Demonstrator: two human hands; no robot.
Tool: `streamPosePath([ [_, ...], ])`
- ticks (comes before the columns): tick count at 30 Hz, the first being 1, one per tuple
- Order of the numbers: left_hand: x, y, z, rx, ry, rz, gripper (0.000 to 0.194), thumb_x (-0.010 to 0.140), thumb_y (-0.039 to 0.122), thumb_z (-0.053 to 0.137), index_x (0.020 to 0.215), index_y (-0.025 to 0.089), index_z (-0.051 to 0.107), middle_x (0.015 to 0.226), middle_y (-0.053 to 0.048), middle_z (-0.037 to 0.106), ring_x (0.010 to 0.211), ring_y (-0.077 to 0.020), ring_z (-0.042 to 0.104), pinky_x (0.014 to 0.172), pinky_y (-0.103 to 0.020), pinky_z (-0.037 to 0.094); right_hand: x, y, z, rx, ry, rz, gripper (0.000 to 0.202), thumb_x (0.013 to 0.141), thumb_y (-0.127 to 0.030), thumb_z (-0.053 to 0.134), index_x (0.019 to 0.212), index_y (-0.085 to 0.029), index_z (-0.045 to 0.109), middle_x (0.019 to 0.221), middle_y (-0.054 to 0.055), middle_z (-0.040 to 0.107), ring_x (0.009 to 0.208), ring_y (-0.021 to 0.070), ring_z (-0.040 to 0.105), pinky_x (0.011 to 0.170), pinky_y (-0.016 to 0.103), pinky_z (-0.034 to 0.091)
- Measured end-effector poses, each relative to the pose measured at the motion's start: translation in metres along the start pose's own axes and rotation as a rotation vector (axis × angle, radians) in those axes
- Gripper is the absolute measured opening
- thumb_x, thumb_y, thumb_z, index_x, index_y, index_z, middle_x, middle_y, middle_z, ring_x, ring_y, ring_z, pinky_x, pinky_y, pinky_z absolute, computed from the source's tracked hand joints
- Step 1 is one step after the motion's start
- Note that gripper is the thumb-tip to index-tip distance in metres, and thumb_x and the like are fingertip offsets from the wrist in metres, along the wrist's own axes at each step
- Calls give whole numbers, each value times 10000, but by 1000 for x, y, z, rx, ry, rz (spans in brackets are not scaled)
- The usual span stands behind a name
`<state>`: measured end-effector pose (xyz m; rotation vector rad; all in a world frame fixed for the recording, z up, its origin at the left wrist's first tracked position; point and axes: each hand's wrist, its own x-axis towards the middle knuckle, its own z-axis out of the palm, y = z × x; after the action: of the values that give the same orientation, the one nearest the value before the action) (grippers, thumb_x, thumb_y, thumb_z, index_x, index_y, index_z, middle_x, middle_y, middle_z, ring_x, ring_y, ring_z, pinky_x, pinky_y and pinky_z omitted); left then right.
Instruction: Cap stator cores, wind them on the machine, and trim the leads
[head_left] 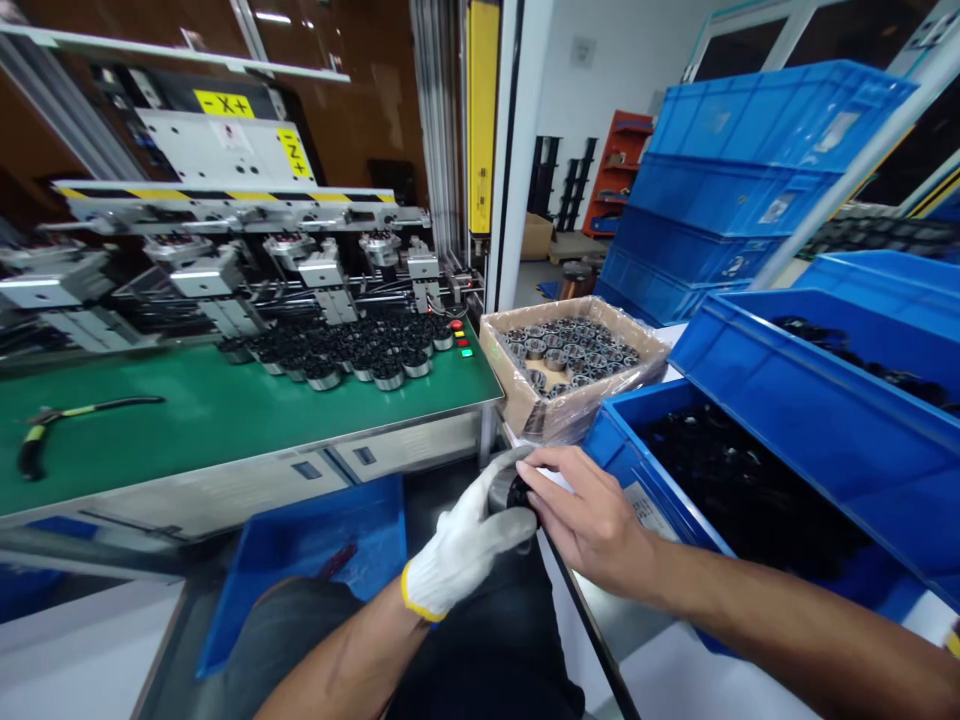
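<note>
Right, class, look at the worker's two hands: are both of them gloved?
No, the left hand wears a white glove, while the right hand is bare.

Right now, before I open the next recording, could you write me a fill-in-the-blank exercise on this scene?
1. The left hand, in a white ____, holds a ring at the bare right hand.
2. The pliers lie on a ____ tabletop.
3. The stacked bins are ____.

Missing words: glove; green; blue.
</note>
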<state>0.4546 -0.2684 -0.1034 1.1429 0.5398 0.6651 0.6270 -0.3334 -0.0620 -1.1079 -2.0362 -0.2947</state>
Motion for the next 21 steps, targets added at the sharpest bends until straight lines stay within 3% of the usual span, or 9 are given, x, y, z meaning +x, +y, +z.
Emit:
streamPosePath([
  [4,-2,2,-7,139,27,206,752,826,280,714,1530,255,450,1447,-67,624,1325,-295,571,1163,-418,420,1,6,-7,104,-91,13,517,973,-188,608,1446,-39,458,1417,289,522,1368,323,515,1064,499,546],
  [9,-11,0,-9,334,20,415,848,749,164,748,1532,288,447,1571,-49,513,1442,-296,478,1220,-387,360,1,12,-2,-40,-61,-181,501,954,-225,671,1387,-34,508,1403,319,545,1423,362,469,1065,535,541],
  [12,-11,-4,-9,268,20,376,763,821,253,691,1542,255,439,1571,-68,507,1463,-303,447,1244,-411,319,3,15,-2,-86,-108,-197,509,946,-231,685,1376,-20,514,1407,325,554,1434,361,462,1070,535,539],
  [15,3,1,-5,199,2,306,606,971,381,466,1560,255,404,1556,-66,511,1441,-291,462,1233,-444,328,9,20,-15,-121,-181,-143,498,957,-286,675,1367,-37,537,1418,304,562,1392,354,516,1044,529,563],
  [17,20,4,5,392,18,301,607,980,392,457,1569,274,375,1538,-70,512,1409,-283,481,1220,-449,336,18,24,-32,-188,-169,-127,518,973,-318,649,1398,-49,526,1415,288,574,1357,360,549,1023,545,574],
  [19,42,-3,20,698,11,303,691,910,404,599,1554,274,388,1503,-98,524,1375,-300,493,1197,-452,349,28,31,-54,-305,-92,-144,559,979,-305,634,1459,-61,487,1389,274,598,1320,368,578,1002,556,580],
  [21,64,-21,38,885,-90,270,728,787,423,737,1458,244,514,1414,-136,584,1306,-348,537,1144,-476,398,36,41,-81,-437,-22,-185,586,966,-283,654,1489,-84,480,1343,259,633,1258,375,620,965,546,587],
])
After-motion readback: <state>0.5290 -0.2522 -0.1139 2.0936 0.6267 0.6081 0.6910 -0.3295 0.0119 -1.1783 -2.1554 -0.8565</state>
